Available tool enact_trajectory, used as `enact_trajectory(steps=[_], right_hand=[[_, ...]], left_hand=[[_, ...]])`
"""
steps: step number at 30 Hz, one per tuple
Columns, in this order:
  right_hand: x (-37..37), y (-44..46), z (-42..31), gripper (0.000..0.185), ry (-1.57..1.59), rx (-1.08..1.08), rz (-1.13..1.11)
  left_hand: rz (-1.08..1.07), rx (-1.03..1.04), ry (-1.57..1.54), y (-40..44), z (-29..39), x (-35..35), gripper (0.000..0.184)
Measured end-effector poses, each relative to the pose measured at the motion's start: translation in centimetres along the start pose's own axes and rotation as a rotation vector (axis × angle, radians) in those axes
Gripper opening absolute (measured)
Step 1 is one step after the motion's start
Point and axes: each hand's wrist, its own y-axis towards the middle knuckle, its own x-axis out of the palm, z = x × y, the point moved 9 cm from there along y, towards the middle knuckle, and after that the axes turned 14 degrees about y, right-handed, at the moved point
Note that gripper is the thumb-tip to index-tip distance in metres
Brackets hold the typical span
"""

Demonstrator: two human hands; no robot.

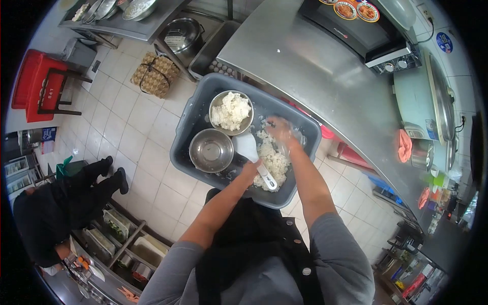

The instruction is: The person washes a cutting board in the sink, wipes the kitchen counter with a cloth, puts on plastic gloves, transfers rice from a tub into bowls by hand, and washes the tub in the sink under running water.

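Observation:
A grey plastic tub (pixel 184 133) stands in front of me with loose cooked white rice (pixel 274 161) along its right side. My left hand (pixel 249 173) is closed around a large white rice paddle (pixel 247 146), its handle pointing toward me. Over the upper end of the rice, my right hand (pixel 280 131) has its fingers apart, with clear plastic around the hand and wrist. A metal bowl heaped with rice (pixel 231 111) sits at the tub's far left. Nearer me is a second metal bowl (pixel 211 151) with nothing in it.
A steel counter (pixel 284 56) with a microwave (pixel 356 30) runs along the right. Egg trays (pixel 155 74) tied together stand on the tiled floor (pixel 147 147), near a lidded pot (pixel 182 35). Another person (pixel 56 208) in dark clothes works at the left, beside food containers (pixel 117 226).

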Motion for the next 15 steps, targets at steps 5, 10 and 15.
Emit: enact_trajectory(steps=[5,10,15], right_hand=[[6.2,-8.6,3.7,0.048,-0.685,0.055,-0.395],[7.5,-15.5,1.3,0.038,-0.370,0.003,-0.538],[9.3,-16.4,3.8,0.043,-0.128,0.183,-0.285]], left_hand=[[-0.135,0.140,0.151,-6.7,1.6,4.2,0.020],[0.077,0.663,0.686,-17.0,12.2,6.6,0.027],[0.420,1.092,1.127,-20.1,27.9,10.5,0.037]])
